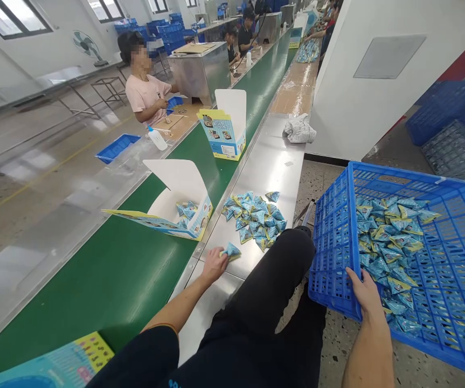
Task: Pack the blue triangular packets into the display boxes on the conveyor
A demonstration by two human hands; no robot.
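Note:
My left hand (pixel 215 265) is closed on a small blue and yellow pyramid-shaped packet (pixel 231 251), low over the steel ledge (pixel 220 302). Just beyond it lies a loose pile of the same packets (pixel 256 215). An open display box (pixel 181 229) with its white lid raised stands on the green belt, with several packets inside. My right hand (pixel 365 291) grips the near rim of a blue plastic crate (pixel 353 237), thumb over the edge and some fingers hidden. Many packets (pixel 394 237) are heaped against the crate's left side.
Another open box (pixel 224 132) stands farther up the green conveyor belt (pixel 143 269). A box (pixel 54 366) shows at lower left. Striped cloth (pixel 300 128) lies on the ledge near a white pillar (pixel 337 97). A co-worker (pixel 147 86) sits across the belt.

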